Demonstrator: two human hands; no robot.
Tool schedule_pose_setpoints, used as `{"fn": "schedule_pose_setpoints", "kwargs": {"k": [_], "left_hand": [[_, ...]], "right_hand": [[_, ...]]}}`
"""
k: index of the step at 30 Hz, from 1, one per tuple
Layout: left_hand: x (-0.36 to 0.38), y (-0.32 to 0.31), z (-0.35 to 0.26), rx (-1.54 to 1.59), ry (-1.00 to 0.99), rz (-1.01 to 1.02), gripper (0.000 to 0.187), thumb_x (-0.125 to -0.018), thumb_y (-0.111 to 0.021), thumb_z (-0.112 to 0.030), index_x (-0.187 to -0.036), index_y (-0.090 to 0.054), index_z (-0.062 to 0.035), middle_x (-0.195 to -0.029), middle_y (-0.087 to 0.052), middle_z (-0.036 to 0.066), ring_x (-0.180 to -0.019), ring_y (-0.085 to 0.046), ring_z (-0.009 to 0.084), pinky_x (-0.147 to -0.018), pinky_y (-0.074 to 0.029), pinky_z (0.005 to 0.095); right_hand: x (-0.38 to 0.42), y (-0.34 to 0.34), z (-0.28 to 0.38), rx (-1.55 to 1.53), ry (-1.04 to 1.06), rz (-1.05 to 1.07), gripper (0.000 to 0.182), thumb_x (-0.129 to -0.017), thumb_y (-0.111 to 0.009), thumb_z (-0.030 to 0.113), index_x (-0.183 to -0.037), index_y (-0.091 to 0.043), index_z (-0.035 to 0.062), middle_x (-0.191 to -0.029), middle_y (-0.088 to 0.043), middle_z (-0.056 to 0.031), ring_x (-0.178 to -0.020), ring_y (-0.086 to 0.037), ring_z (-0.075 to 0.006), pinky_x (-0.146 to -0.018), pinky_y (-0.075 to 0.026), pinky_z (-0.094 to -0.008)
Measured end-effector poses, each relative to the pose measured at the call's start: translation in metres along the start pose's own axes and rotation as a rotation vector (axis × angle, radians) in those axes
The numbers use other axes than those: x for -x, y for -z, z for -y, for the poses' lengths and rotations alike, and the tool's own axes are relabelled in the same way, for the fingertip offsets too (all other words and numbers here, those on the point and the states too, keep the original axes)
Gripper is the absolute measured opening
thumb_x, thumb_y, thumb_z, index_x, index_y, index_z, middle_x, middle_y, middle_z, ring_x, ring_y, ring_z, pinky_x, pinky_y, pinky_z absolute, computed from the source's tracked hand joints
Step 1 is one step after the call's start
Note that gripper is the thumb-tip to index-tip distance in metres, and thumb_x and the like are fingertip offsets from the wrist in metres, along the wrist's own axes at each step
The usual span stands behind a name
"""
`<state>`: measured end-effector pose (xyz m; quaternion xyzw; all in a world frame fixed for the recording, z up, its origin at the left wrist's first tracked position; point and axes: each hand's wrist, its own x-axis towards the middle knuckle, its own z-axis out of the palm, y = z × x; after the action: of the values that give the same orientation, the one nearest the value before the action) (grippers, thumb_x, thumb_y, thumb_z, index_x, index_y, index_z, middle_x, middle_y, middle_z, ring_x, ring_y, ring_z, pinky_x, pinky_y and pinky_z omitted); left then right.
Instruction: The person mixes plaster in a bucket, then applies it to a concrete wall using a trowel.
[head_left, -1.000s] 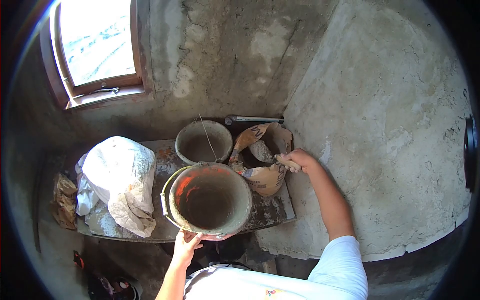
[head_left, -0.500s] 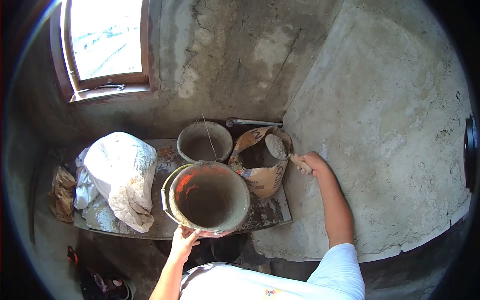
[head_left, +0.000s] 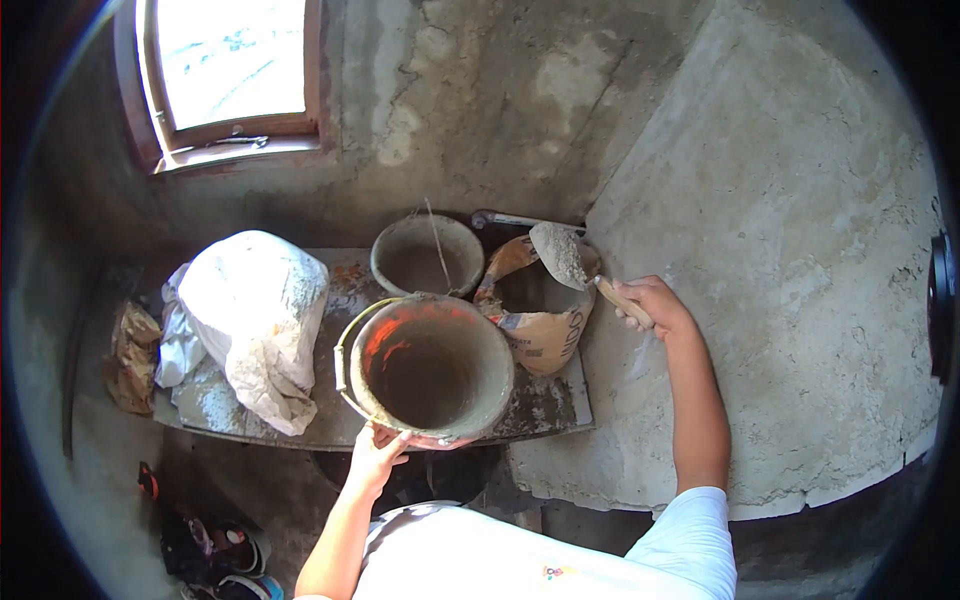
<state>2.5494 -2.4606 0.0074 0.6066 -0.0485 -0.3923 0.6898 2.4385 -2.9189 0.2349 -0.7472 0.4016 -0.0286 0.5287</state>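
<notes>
My right hand [head_left: 648, 303] is closed around the wooden handle of a trowel [head_left: 563, 256], whose blade carries a heap of grey powder. The blade hovers over the mouth of an open paper cement bag [head_left: 545, 340], which has dark print on its side. My left hand [head_left: 378, 452] grips the near lower rim of a mortar-stained bucket [head_left: 495, 375], its fingers partly hidden beneath. Orange shows on the bucket's inner wall, and its wire handle hangs to the left. Behind it stands a second grey bucket [head_left: 462, 245] with a thin handle sticking up.
A bulky white sack [head_left: 265, 310] and a crumpled brown paper bag [head_left: 133, 355] sit on the left of the board [head_left: 340, 385]. A pipe-like bar [head_left: 525, 220] lies by the wall. Right of me rises a rough plastered slope [head_left: 790, 300]; a window [head_left: 235, 65] is at upper left.
The trowel has risen out of the cement bag's mouth with powder on its blade. My right hand moved up slightly; my left still holds the bucket. The whole view shifted a little.
</notes>
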Motion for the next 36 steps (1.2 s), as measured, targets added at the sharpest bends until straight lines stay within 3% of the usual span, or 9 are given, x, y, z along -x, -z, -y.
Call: {"fn": "schedule_pose_setpoints", "kwargs": {"k": [7,8,11,12,16,27,30,32,36], "left_hand": [[0.003,0.0,-0.002,0.015,0.025,-0.024,0.059,-0.094,-0.078,-0.031,-0.136,-0.049,-0.0026,-0.129,-0.065,0.017,-0.121,-0.063,0.0282,-0.096,-0.055,0.0492],[0.001,0.0,-0.002,0.003,0.022,-0.015,0.059,-0.094,-0.079,-0.031,-0.136,-0.049,-0.0023,-0.129,-0.065,0.017,-0.122,-0.063,0.0284,-0.096,-0.055,0.0491],[-0.001,0.001,0.002,-0.027,0.004,-0.019,0.056,-0.095,-0.078,-0.033,-0.132,-0.049,-0.0038,-0.122,-0.067,0.014,-0.117,-0.065,0.0261,-0.093,-0.058,0.0487],[-0.001,0.001,0.003,-0.029,0.005,-0.013,0.056,-0.095,-0.078,-0.034,-0.132,-0.05,-0.0039,-0.122,-0.067,0.014,-0.117,-0.065,0.026,-0.094,-0.057,0.0487],[0.001,0.002,-0.003,-0.014,0.036,0.01,0.063,-0.093,-0.08,-0.036,-0.135,-0.049,-0.0004,-0.132,-0.065,0.016,-0.124,-0.062,0.0266,-0.098,-0.054,0.0473],[0.001,0.003,-0.003,0.002,0.046,0.016,0.065,-0.093,-0.08,-0.037,-0.137,-0.049,-0.0006,-0.135,-0.064,0.017,-0.127,-0.061,0.0277,-0.099,-0.053,0.0479],[0.001,0.002,-0.004,-0.017,0.027,0.018,0.063,-0.094,-0.08,-0.036,-0.137,-0.05,-0.0003,-0.135,-0.064,0.017,-0.127,-0.061,0.0278,-0.097,-0.054,0.0475],[0.001,0.002,-0.004,-0.012,0.031,0.02,0.063,-0.094,-0.079,-0.035,-0.137,-0.05,-0.0003,-0.135,-0.064,0.017,-0.127,-0.061,0.0276,-0.097,-0.054,0.0472],[0.001,0.002,-0.004,-0.01,0.04,0.026,0.063,-0.094,-0.079,-0.035,-0.138,-0.05,0.0002,-0.135,-0.065,0.016,-0.128,-0.061,0.0273,-0.098,-0.054,0.0469]], "right_hand": [[0.035,-0.042,-0.001,-0.029,0.06,0.214,0.036,-0.102,-0.067,0.035,-0.113,-0.073,0.002,-0.074,-0.065,-0.004,-0.05,-0.055,-0.0084,-0.04,-0.037,-0.0244],[0.041,-0.051,-0.002,-0.076,0.069,0.242,0.031,-0.102,-0.066,0.031,-0.103,-0.071,0.0004,-0.073,-0.066,-0.0067,-0.047,-0.054,-0.0097,-0.039,-0.038,-0.0243],[0.05,-0.072,-0.009,-0.084,0.02,0.324,0.03,-0.102,-0.066,0.03,-0.099,-0.071,0.0003,-0.073,-0.066,-0.0069,-0.047,-0.054,-0.0091,-0.039,-0.038,-0.0239],[0.052,-0.079,-0.013,-0.054,0.013,0.365,0.036,-0.102,-0.066,0.033,-0.116,-0.073,0.0004,-0.074,-0.065,-0.0042,-0.049,-0.052,-0.006,-0.041,-0.038,-0.022],[0.04,-0.111,-0.034,-0.002,-0.018,0.509,0.038,-0.101,-0.068,0.031,-0.123,-0.073,0.0001,-0.073,-0.065,-0.0036,-0.05,-0.052,-0.007,-0.042,-0.038,-0.0235],[0.007,-0.187,-0.021,0.515,0.043,0.498,0.037,-0.098,-0.072,0.038,-0.106,-0.08,0.0027,-0.069,-0.063,-0.0032,-0.05,-0.051,-0.0101,-0.046,-0.041,-0.0303],[0.002,-0.199,-0.016,0.64,0.047,0.46,0.037,-0.096,-0.073,0.036,-0.104,-0.079,0.0006,-0.072,-0.068,-0.0081,-0.051,-0.058,-0.0148,-0.051,-0.048,-0.0338],[0.005,-0.207,-0.011,0.773,0.075,0.411,0.039,-0.093,-0.074,0.036,-0.105,-0.078,-0.0004,-0.086,-0.076,-0.0187,-0.07,-0.073,-0.0273,-0.069,-0.058,-0.0417],[0.002,-0.221,-0.022,0.94,0.279,0.307,0.039,-0.091,-0.075,0.036,-0.105,-0.078,0.0001,-0.09,-0.075,-0.0233,-0.085,-0.075,-0.0345,-0.08,-0.057,-0.0442]]}}
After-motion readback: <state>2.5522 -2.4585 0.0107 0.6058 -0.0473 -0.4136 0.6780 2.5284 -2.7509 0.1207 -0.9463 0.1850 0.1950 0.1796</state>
